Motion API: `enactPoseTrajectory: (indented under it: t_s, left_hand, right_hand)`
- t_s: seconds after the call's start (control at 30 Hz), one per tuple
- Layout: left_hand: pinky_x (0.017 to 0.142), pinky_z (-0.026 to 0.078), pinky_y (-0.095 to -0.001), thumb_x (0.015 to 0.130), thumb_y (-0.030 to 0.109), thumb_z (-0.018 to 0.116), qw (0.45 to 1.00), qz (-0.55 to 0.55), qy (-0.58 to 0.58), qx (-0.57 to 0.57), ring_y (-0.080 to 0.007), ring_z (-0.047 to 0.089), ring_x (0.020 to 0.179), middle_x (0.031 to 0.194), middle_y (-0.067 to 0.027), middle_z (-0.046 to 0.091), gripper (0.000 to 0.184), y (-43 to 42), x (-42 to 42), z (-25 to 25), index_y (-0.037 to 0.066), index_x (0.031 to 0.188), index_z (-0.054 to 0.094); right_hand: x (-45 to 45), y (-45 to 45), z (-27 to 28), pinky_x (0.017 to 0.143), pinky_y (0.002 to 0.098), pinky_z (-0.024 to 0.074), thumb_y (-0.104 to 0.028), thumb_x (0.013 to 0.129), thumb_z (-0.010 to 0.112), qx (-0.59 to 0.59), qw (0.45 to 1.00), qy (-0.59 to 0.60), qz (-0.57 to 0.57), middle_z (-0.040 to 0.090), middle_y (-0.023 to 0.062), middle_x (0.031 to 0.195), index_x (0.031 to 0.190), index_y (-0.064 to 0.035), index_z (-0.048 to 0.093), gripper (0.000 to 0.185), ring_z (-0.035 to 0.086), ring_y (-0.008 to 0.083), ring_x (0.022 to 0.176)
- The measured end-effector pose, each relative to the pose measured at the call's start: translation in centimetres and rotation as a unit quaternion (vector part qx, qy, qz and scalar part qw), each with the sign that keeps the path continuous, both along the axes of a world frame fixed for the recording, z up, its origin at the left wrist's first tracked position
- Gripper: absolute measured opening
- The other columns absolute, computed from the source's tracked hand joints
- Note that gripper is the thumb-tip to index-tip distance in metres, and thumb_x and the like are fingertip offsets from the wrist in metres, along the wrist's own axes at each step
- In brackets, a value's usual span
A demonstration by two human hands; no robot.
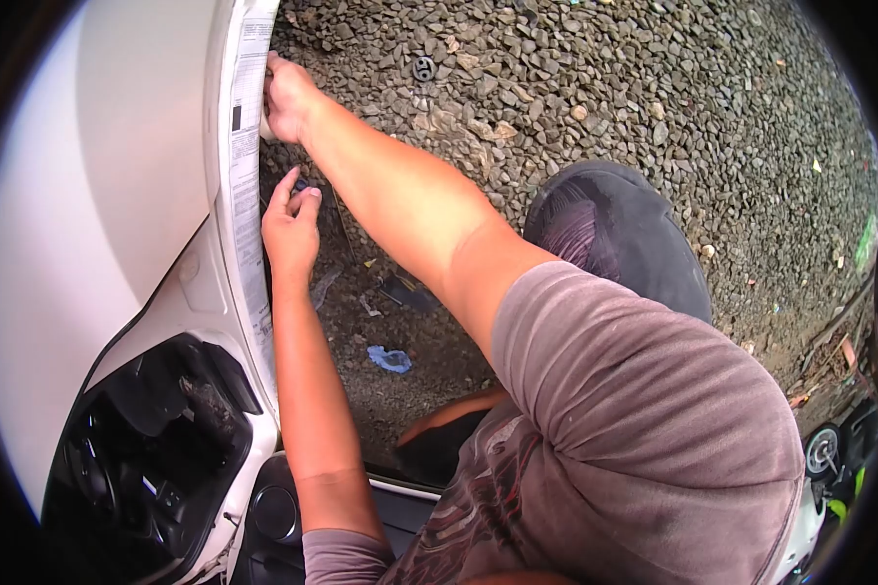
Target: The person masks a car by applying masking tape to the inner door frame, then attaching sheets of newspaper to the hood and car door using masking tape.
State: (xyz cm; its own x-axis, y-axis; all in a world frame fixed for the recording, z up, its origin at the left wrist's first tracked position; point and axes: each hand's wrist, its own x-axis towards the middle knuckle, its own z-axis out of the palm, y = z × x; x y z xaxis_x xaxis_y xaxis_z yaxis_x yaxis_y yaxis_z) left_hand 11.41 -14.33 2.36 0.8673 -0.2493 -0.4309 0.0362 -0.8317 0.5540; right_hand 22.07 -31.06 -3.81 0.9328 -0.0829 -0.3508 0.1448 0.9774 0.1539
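Note:
A long printed paper strip [248, 146] runs along the edge of a white vehicle panel [127, 156]. At the strip's upper part, my right hand [291, 99] has its fingers closed against the edge, the fingertips partly hidden. Just below it, my left hand [291, 229] is beside the same edge, its index finger and thumb apart. A small dark thing shows between those fingertips, but I cannot make out whether it is touched or lies behind them.
Gravel [595, 97] covers the ground, with a round dark part [423, 68] and a crumpled blue scrap [389, 359] on it. A dark vehicle window [156, 439] is at lower left. My dark shoe [644, 244] stands right of my right arm.

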Motion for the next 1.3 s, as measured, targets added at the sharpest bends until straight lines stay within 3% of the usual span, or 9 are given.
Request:
enactPoseTrajectory:
  t_s: [0.37,0.43,0.57,0.67,0.8,0.97,1.03,1.1,1.3]
  left_hand:
    - [0.094,0.056,-0.0334,0.100,0.009,0.069,0.999,0.027,0.027,-0.004,-0.0160,0.068,0.105,0.117,-0.0126,0.072,0.050,0.9,-0.5,-1.1,0.005,0.149,0.057]
    - [0.085,0.051,-0.0261,0.096,0.009,0.071,0.999,0.043,0.012,-0.023,-0.0094,0.063,0.090,0.105,-0.0083,0.076,0.051,0.9,-0.7,-1.3,0.005,0.145,0.061]
    - [0.082,0.050,-0.0249,0.096,0.008,0.071,0.998,0.058,0.013,-0.031,-0.0079,0.062,0.088,0.104,-0.0069,0.075,0.051,0.5,-0.9,-0.7,0.005,0.145,0.061]
    - [0.079,0.050,-0.0245,0.096,0.008,0.071,0.997,0.066,0.013,-0.040,-0.0068,0.060,0.084,0.103,-0.0054,0.074,0.050,0.6,-1.1,-0.6,0.005,0.145,0.061]
    - [0.076,0.050,-0.0241,0.096,0.008,0.071,0.996,0.078,0.017,-0.040,-0.0068,0.058,0.079,0.099,-0.0043,0.073,0.049,0.4,-1.4,-0.3,0.005,0.145,0.061]
    - [0.076,0.053,-0.0245,0.097,0.010,0.072,0.995,0.099,-0.001,-0.032,-0.0095,0.062,0.084,0.104,-0.0060,0.073,0.048,0.6,-1.5,-0.6,0.004,0.144,0.062]
    - [0.092,0.058,-0.0343,0.099,0.014,0.070,0.984,0.160,0.026,-0.075,-0.0180,0.066,0.113,0.128,-0.0112,0.067,0.051,0.7,-1.4,-0.8,0.001,0.147,0.057]
    - [0.092,0.058,-0.0344,0.100,0.015,0.070,0.970,0.209,0.037,-0.115,-0.0188,0.065,0.115,0.130,-0.0111,0.066,0.051,1.4,-1.3,-1.6,0.001,0.147,0.056]
    - [0.085,0.054,-0.0305,0.101,0.019,0.070,0.928,0.309,0.072,-0.198,-0.0143,0.067,0.103,0.123,-0.0088,0.070,0.048,4.7,-2.6,-3.9,0.000,0.143,0.059]
  right_hand:
    - [-0.7,-0.8,-0.5,0.119,0.0492,0.0392,-0.060,0.110,0.030,-0.008,0.996,-0.070,0.056,0.055,0.0266,0.147,0.146,0.0091,0.047,0.080,0.053,0.0352,0.134]
    - [-0.3,-0.6,-0.9,0.116,0.0499,0.0420,-0.061,0.110,0.028,0.004,0.997,-0.054,0.062,0.059,0.0270,0.142,0.146,0.0100,0.048,0.081,0.057,0.0350,0.130]
    - [0.6,0.2,-2.7,0.113,0.0499,0.0438,-0.065,0.109,0.026,0.022,0.997,-0.039,0.065,0.060,0.0295,0.140,0.153,0.0126,0.039,0.090,0.060,0.0381,0.126]
    - [-0.6,0.3,-2.8,0.114,0.0504,0.0406,-0.067,0.107,0.023,0.032,0.996,-0.029,0.082,0.058,0.0305,0.143,0.156,0.0129,0.032,0.095,0.058,0.0411,0.126]
    - [-1.8,0.7,-4.6,0.108,0.0522,0.0387,-0.070,0.106,0.017,-0.086,0.986,0.025,0.139,0.058,0.0330,0.142,0.161,0.0004,0.035,0.091,0.059,0.0395,0.120]
    - [-5.0,-0.6,-8.3,0.067,0.0407,0.0534,-0.048,0.112,0.014,-0.163,0.956,-0.066,0.234,0.068,0.0362,0.124,0.168,-0.0115,-0.002,0.069,0.072,0.0332,0.081]
    - [-5.7,-0.3,-8.9,0.066,0.0404,0.0545,-0.045,0.112,0.015,-0.191,0.924,-0.121,0.307,0.067,0.0366,0.125,0.168,-0.0096,0.000,0.068,0.073,0.0320,0.081]
    - [-6.7,0.0,-7.9,0.066,0.0397,0.0560,-0.042,0.111,0.020,-0.224,0.885,-0.142,0.383,0.069,0.0346,0.125,0.167,-0.0061,0.004,0.068,0.073,0.0297,0.079]
    - [-8.5,4.1,-6.6,0.058,0.0329,0.0534,-0.007,0.084,0.050,-0.343,0.672,-0.234,0.614,0.078,0.0145,0.115,0.164,0.0025,0.015,0.088,0.069,0.0159,0.071]
